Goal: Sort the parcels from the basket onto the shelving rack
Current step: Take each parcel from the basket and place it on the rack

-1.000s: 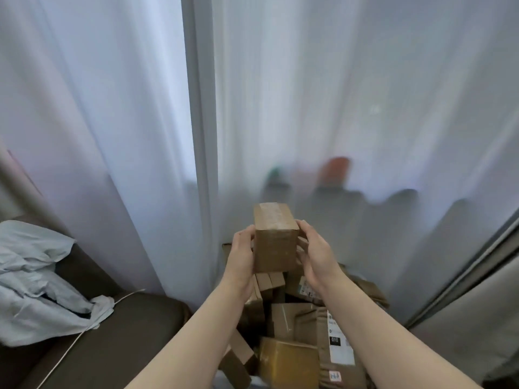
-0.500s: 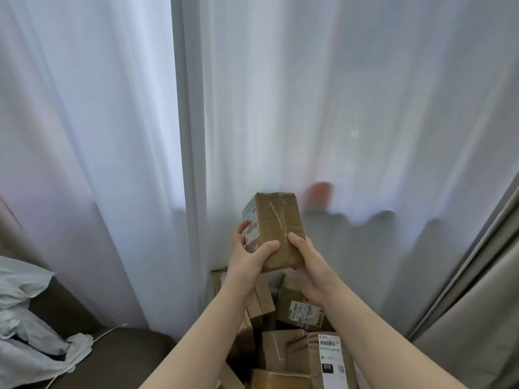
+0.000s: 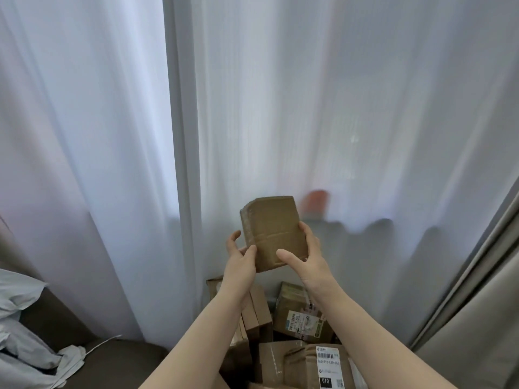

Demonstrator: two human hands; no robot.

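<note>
Gripping one brown taped parcel (image 3: 273,233) from both sides, the left hand (image 3: 241,258) pressed its thumb and fingers against the left edge while the right hand (image 3: 307,255) clamped the right edge, thumb across the front face. Raised between the two hands, the parcel stood tilted in front of the white sheer curtain (image 3: 309,108). Below the forearms lay a heap of at least five more cardboard parcels (image 3: 302,318), two bearing printed labels. Crumpled grey mailers (image 3: 25,327) lay far left.
</note>
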